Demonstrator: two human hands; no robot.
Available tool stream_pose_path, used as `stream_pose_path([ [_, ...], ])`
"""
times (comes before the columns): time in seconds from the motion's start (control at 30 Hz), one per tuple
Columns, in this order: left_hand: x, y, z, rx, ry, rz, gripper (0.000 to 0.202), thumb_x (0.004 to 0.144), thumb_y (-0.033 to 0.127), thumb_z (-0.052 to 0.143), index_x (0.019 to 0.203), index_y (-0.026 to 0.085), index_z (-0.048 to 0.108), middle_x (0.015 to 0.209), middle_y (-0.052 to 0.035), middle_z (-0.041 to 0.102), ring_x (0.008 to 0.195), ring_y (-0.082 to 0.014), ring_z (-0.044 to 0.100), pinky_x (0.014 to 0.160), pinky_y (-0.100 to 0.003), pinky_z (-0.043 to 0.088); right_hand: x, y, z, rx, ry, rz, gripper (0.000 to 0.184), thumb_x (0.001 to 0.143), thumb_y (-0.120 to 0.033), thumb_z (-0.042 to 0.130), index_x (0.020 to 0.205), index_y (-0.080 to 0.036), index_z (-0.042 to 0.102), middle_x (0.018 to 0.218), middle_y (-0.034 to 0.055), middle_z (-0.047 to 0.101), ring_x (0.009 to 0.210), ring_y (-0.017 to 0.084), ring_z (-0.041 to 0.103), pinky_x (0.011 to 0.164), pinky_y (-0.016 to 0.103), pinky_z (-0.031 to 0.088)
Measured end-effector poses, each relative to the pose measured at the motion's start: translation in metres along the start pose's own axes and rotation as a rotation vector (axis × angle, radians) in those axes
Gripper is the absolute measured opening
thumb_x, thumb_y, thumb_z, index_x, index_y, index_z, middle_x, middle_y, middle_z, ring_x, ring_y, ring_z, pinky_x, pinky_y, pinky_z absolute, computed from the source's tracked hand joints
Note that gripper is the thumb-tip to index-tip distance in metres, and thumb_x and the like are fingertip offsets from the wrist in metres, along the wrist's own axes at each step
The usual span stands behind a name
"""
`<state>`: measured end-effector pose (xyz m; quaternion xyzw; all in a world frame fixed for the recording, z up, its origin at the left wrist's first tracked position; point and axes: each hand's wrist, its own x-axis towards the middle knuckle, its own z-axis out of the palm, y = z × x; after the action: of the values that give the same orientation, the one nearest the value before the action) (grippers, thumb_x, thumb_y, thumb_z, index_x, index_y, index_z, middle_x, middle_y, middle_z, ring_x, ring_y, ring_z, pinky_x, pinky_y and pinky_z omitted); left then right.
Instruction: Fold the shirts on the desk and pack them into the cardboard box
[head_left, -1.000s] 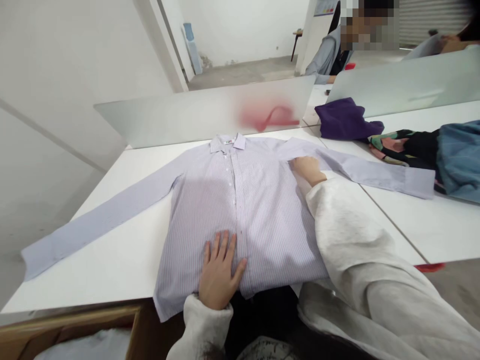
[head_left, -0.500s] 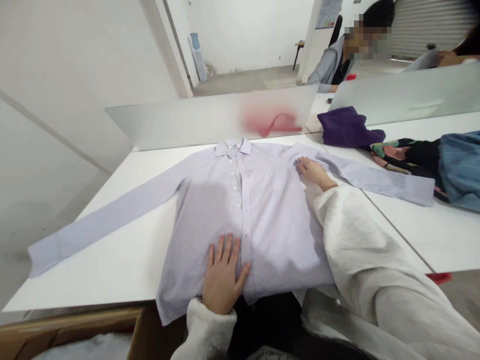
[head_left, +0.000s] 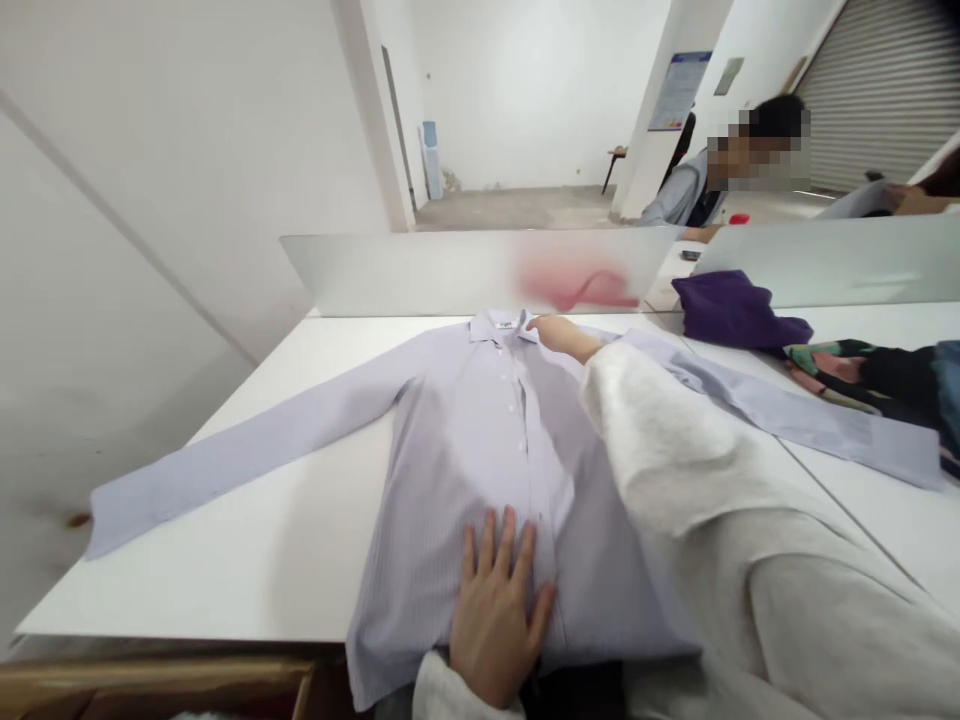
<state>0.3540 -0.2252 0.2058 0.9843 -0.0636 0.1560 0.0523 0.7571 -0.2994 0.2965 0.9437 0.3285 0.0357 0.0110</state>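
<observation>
A pale lilac, finely striped button-up shirt (head_left: 480, 430) lies face up on the white table (head_left: 300, 560), its sleeves stretched out to both sides and its hem hanging past the front edge. My left hand (head_left: 499, 610) rests flat on the lower front, fingers spread, beside the button line. Up at the collar, my right hand (head_left: 564, 337) has its fingers curled against the collar's right side and seems to pinch the cloth there. Its fingertips are partly hidden. My right sleeve covers part of the shirt's right side.
A frosted divider (head_left: 420, 270) runs along the table's back, with a blurred red thing behind it. To the right lie a purple garment (head_left: 739, 312) and a dark patterned garment (head_left: 855, 365). A cardboard box (head_left: 300, 690) stands below the front left. Another person (head_left: 694, 190) sits beyond the divider.
My right hand has moved from the shirt's right shoulder area up and left to the collar. My left hand stays flat on the lower front. The camera view has shifted.
</observation>
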Motion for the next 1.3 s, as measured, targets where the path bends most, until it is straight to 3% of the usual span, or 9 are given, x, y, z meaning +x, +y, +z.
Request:
stream_pose_path([
  [0.1,-0.002,0.0,0.0,0.013,0.019,0.003,0.059,0.091,0.04,0.046,0.146,0.022,0.034,0.152,-0.0067,0.032,0.139,-0.032,0.029,0.106,-0.051,0.036,0.025,-0.015,0.024,0.028,-0.021,-0.021,0.047,0.084,-0.001,0.041,0.125,-0.016,0.059,0.126,0.013,0.06,0.111,0.022,0.06,0.091,0.03,0.045],
  [0.27,-0.004,-0.002,0.006,0.033,0.027,0.021,0.065,0.086,0.041,0.051,0.146,0.022,0.035,0.152,-0.0076,0.032,0.139,-0.0336,0.028,0.104,-0.052,0.038,0.041,-0.019,0.054,0.08,-0.008,0.033,0.04,0.085,-0.006,0.039,0.119,-0.011,0.061,0.126,0.0186,0.056,0.098,0.023,0.064,0.085,0.033,0.047],
  [0.5,-0.007,-0.004,0.028,0.023,0.11,0.017,0.069,0.084,0.054,0.049,0.145,0.024,0.037,0.151,-0.0082,0.035,0.138,-0.0337,0.03,0.103,-0.052,0.036,0.058,-0.018,0.05,0.171,0.15,0.127,0.041,0.094,-0.016,0.026,0.116,-0.013,0.061,0.119,0.016,0.058,0.1,0.023,0.06,0.086,0.03,0.044],
  [0.63,-0.008,-0.005,0.031,0.034,0.112,0.037,0.068,0.084,0.054,0.05,0.143,0.023,0.04,0.15,-0.0097,0.037,0.138,-0.0348,0.029,0.103,-0.053,0.035,0.068,-0.021,0.048,0.199,0.193,0.143,0.04,0.095,-0.018,0.028,0.117,-0.013,0.061,0.118,0.0165,0.057,0.101,0.025,0.059,0.086,0.032,0.044],
  [0.9,-0.007,-0.007,0.031,0.034,0.116,0.055,0.072,0.082,0.061,0.049,0.143,0.023,0.04,0.149,-0.0103,0.038,0.138,-0.0358,0.03,0.102,-0.054,0.035,0.063,-0.049,0.084,0.229,0.193,0.114,0.038,0.094,-0.018,0.033,0.117,-0.013,0.063,0.125,0.0172,0.054,0.102,0.024,0.059,0.086,0.032,0.044],
  [1.03,-0.007,-0.006,0.032,0.034,0.117,0.048,0.072,0.082,0.06,0.05,0.143,0.023,0.041,0.148,-0.0103,0.04,0.137,-0.0359,0.031,0.103,-0.054,0.034,0.053,-0.058,0.09,0.191,0.326,0.019,0.044,0.097,-0.026,0.028,0.131,-0.015,0.053,0.143,0.0156,0.042,0.126,0.03,0.041,0.101,0.043,0.035],
  [1.1,-0.007,-0.006,0.031,0.056,0.12,0.055,0.07,0.082,0.056,0.051,0.143,0.022,0.041,0.148,-0.0108,0.04,0.137,-0.036,0.03,0.103,-0.055,0.034,0.052,-0.06,0.091,0.178,0.297,-0.092,0.047,0.098,-0.035,0.028,0.136,-0.017,0.049,0.148,0.0117,0.038,0.134,0.032,0.031,0.106,0.049,0.027],
  [1.17,-0.008,-0.005,0.031,0.077,0.106,0.06,0.069,0.083,0.052,0.051,0.144,0.021,0.039,0.149,-0.0104,0.039,0.138,-0.0354,0.029,0.104,-0.055,0.033,0.055,-0.059,0.092,0.195,0.182,-0.156,0.051,0.098,-0.041,0.026,0.14,-0.019,0.044,0.149,0.0088,0.038,0.138,0.03,0.027,0.11,0.054,0.019],
  [1.3,-0.012,-0.002,0.032,0.091,0.093,0.067,0.068,0.084,0.047,0.05,0.145,0.02,0.036,0.15,-0.0089,0.037,0.14,-0.0335,0.025,0.105,-0.053,0.031,0.065,-0.057,0.094,0.249,0.031,-0.102,0.058,0.097,-0.049,0.02,0.146,-0.022,0.033,0.152,0.0055,0.032,0.141,0.029,0.023,0.113,0.059,0.008],
])
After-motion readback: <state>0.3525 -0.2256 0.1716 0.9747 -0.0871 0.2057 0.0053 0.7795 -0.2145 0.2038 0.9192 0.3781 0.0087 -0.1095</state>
